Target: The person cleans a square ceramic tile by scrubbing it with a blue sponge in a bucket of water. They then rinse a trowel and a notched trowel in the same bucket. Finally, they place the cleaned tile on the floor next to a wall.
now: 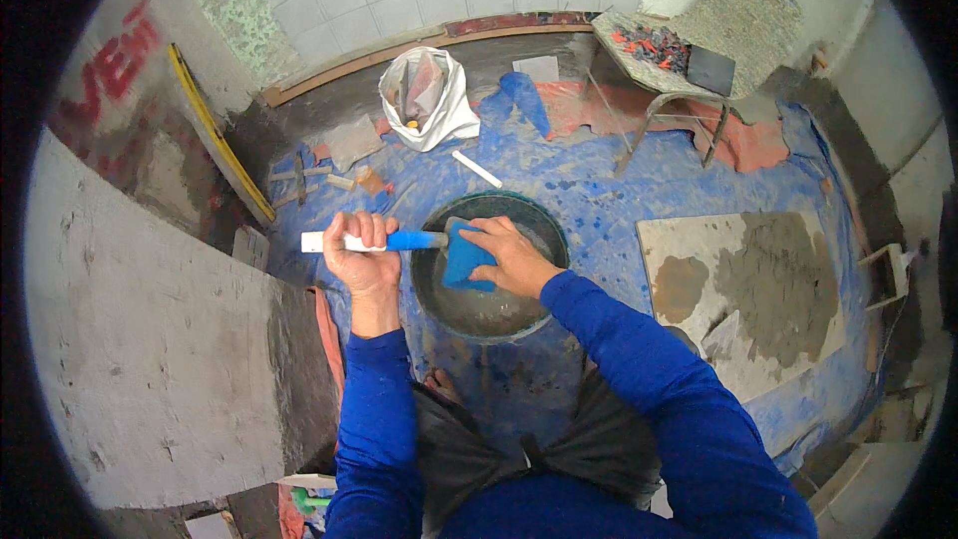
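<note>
My left hand point(362, 258) is closed round a tool with a white and blue handle point(414, 241), held level above a dark round tub point(489, 329). The tool's short grey neck runs up to a blue sponge point(464, 265), which hides its far end, so I cannot tell what kind of tool it is. On that sponge my right hand point(511, 258) presses from the right, fingers over its top and thumb lower down. Greyish water point(509, 311) shows inside the tub below both hands.
Blue sheeting point(599, 210) covers the floor. A board with wet mortar point(778, 289) lies right. Beyond the tub stands a white sack point(439, 120), with a white tube point(477, 170) nearby. A chair point(689, 90) holds plastic pieces far right. A grey block point(170, 339) rises left.
</note>
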Motion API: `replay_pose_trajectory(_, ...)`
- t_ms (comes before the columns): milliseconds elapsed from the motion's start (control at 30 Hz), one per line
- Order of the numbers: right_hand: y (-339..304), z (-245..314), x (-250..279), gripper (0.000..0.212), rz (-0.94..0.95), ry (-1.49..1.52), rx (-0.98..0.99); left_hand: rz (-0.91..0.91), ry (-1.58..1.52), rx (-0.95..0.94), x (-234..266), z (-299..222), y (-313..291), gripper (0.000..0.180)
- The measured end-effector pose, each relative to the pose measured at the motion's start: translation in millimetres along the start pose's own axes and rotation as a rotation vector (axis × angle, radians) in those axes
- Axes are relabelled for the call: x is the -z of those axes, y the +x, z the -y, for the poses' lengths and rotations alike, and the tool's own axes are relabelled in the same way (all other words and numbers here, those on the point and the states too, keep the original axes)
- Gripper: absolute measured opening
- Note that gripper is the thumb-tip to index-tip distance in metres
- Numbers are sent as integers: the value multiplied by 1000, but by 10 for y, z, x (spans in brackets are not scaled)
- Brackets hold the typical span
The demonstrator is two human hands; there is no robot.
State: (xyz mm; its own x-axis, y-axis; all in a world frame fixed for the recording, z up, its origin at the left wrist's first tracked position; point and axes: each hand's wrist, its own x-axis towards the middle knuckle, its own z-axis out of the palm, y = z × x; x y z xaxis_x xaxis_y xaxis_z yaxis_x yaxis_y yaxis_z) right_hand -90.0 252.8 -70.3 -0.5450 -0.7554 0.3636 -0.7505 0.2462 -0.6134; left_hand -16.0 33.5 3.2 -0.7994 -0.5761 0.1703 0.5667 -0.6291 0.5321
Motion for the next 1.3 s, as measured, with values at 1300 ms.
replay_pose_trajectory(1300,-474,-2031,-1231,60,948,-507,-410,-202,894,82,747,1458,-228,28)
